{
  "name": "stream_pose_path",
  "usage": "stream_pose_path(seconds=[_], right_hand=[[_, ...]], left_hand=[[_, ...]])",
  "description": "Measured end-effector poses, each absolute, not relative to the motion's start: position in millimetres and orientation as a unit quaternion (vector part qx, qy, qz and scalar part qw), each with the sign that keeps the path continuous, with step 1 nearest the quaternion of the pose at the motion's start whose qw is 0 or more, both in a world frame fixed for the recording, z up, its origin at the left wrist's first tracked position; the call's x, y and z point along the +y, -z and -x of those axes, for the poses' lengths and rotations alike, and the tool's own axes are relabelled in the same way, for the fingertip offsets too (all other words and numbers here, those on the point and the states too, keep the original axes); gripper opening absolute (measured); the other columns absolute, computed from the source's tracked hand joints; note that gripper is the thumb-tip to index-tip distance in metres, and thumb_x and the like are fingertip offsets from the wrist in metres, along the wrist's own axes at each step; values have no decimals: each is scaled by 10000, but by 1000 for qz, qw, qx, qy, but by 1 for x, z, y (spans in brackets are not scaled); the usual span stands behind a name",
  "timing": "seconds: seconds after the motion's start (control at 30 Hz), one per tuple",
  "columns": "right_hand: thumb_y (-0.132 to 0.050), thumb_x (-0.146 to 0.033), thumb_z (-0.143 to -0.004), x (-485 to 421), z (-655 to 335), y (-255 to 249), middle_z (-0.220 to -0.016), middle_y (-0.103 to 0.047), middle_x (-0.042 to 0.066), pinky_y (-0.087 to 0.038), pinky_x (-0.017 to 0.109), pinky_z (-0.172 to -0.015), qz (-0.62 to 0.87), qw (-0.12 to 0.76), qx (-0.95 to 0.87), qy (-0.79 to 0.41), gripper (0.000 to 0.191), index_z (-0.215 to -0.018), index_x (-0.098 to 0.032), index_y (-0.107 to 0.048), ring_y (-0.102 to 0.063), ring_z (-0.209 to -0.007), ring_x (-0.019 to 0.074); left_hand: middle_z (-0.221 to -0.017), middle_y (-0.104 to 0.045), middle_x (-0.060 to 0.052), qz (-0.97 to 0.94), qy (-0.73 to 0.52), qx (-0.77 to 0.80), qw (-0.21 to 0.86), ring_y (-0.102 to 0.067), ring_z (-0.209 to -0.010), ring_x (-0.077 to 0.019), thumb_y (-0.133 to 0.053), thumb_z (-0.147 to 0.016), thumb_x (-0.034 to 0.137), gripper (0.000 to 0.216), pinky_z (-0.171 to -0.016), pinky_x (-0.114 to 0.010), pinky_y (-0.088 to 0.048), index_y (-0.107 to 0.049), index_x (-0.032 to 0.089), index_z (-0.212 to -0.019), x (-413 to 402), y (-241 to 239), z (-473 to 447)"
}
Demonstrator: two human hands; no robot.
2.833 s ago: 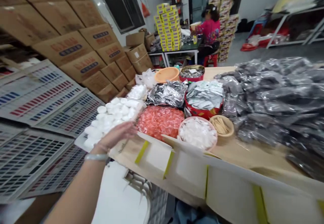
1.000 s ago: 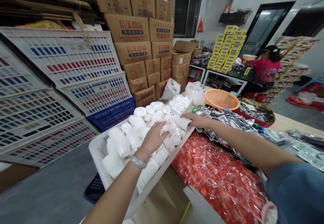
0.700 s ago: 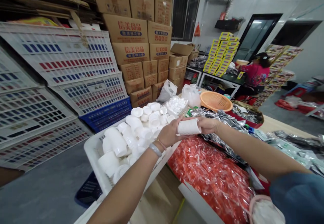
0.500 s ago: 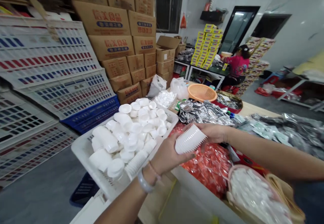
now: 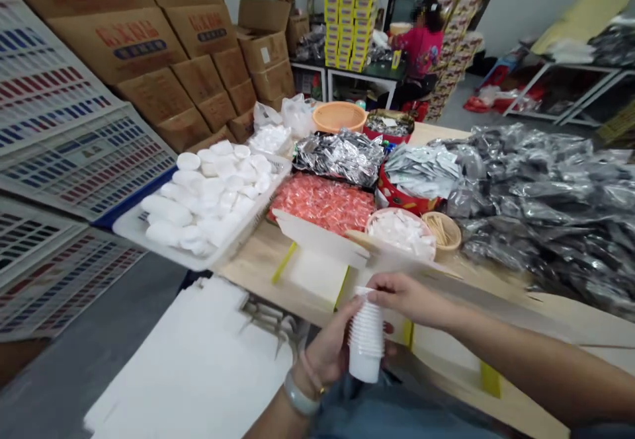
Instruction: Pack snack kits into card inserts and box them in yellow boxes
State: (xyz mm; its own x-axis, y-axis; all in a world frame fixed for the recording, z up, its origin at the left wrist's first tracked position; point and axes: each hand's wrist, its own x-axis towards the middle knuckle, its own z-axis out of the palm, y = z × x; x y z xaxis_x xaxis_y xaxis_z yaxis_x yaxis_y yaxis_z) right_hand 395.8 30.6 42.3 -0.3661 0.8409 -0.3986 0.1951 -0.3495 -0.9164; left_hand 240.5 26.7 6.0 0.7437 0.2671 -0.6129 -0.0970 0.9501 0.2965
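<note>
A stack of nested white plastic cups (image 5: 366, 350) stands upright in front of me, close to my lap. My left hand (image 5: 332, 343) is wrapped round its side. At the top rim, my right hand (image 5: 397, 297) pinches the uppermost cup with thumb and fingers. Beyond the hands lie open white cardboard boxes with yellow edges (image 5: 317, 270). To the left is a white plastic tray (image 5: 198, 264) heaped with loose white cups (image 5: 213, 188).
Red-wrapped packets (image 5: 325, 204), silver packets (image 5: 342, 155), a pink basket of white packets (image 5: 401, 233) and a round container of wooden sticks (image 5: 441, 231) cover the table. Dark plastic bags (image 5: 546, 194) pile up right. Cartons (image 5: 143, 49) and crates (image 5: 69, 135) rise left; a person (image 5: 421, 45) sits behind.
The cup stack has moved from beside the tray down towards my lap and turned upright. My right hand has shifted to its top rim. The view has swung right and down.
</note>
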Motion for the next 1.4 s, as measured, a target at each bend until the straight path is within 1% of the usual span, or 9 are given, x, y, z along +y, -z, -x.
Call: stream_pose_path(seconds=[0.17, 0.43, 0.6, 0.7, 0.77, 0.87, 0.97, 1.2, 1.4], right_hand=[[-645, -466, -589, -4, -402, -18, -613, -545, -17, -325, 240, -620, 435, 216, -405, -775, 366, -690, -119, -583, -447, -598, 92], [-662, -407, -555, -11, -383, -1, -570, -539, -19, -310, 261, -667, 478, 241, -355, -766, 291, -613, -130, -591, -440, -599, 105], [-465, -328, -763, 48, -320, 34, -698, -588, 35, -319, 292, -730, 603, 240, -618, -443, 233, -664, -159, -591, -473, -732, 153], [-458, -237, -780, 96, -261, 66, -820, -612, 80, -294, 337, -789, 594, 106, -770, -206, 185, -730, -155, -617, -457, -882, 207], [-466, -208, -776, 120, -231, 82, -853, -617, 106, -298, 355, -794, 566, 33, -806, -170, 179, -769, -131, -627, -458, -914, 227], [-453, -215, -789, 127, -216, 87, -839, -621, 116, -310, 353, -803, 555, 4, -813, -176, 205, -770, -117, -632, -481, -891, 217], [-409, -264, -822, 98, -234, 71, -905, -605, 96, -315, 336, -831, 562, 94, -791, -225, 245, -847, -142, -619, -482, -905, 186], [-515, -510, -699, 3, -292, 25, -590, -535, 2, -393, 252, -564, 466, 250, -467, -709, 382, -650, -132, -543, -486, -550, 102], [-554, -499, -665, -29, -337, 27, -597, -558, 8, -376, 258, -584, 561, 352, -363, -655, 370, -666, -130, -544, -495, -568, 114]], left_hand=[[-631, -603, -51, -76, -18, 389, 918, -595, -564, -167, -417, -707, 599, 527, -534, -291, -470, -562, 94, -750, -13, 3, -243], [-568, -617, -68, -83, 3, 355, 931, -585, -485, -165, -345, -734, 606, 569, -529, -293, -470, -566, 83, -766, -13, 25, -203], [-534, -591, -84, -64, -36, 408, 910, -567, -486, -139, -335, -704, 664, 653, -533, -253, -455, -574, 58, -665, -9, 37, -151], [-559, -582, -66, -19, -93, 425, 900, -555, -501, -135, -350, -681, 685, 647, -537, -264, -453, -568, 76, -684, -13, 45, -131], [-596, -581, -56, 2, -136, 430, 893, -556, -525, -132, -386, -690, 656, 596, -547, -265, -452, -561, 87, -704, -15, 51, -123], [-671, -598, -40, -20, -191, 453, 871, -567, -545, -137, -472, -694, 584, 482, -541, -268, -448, -546, 117, -787, -8, 58, -110], [-674, -608, -21, -87, -204, 480, 849, -564, -515, -131, -536, -686, 523, 404, -491, -241, -421, -528, 150, -839, 7, 64, -99], [-603, -594, -56, -145, 19, 323, 935, -563, -480, -134, -384, -771, 537, 500, -459, -237, -426, -587, 81, -729, 34, 58, -131], [-593, -597, -53, -148, 57, 317, 935, -561, -468, -134, -316, -813, 485, 491, -453, -238, -419, -578, 73, -761, 28, 44, -174]])
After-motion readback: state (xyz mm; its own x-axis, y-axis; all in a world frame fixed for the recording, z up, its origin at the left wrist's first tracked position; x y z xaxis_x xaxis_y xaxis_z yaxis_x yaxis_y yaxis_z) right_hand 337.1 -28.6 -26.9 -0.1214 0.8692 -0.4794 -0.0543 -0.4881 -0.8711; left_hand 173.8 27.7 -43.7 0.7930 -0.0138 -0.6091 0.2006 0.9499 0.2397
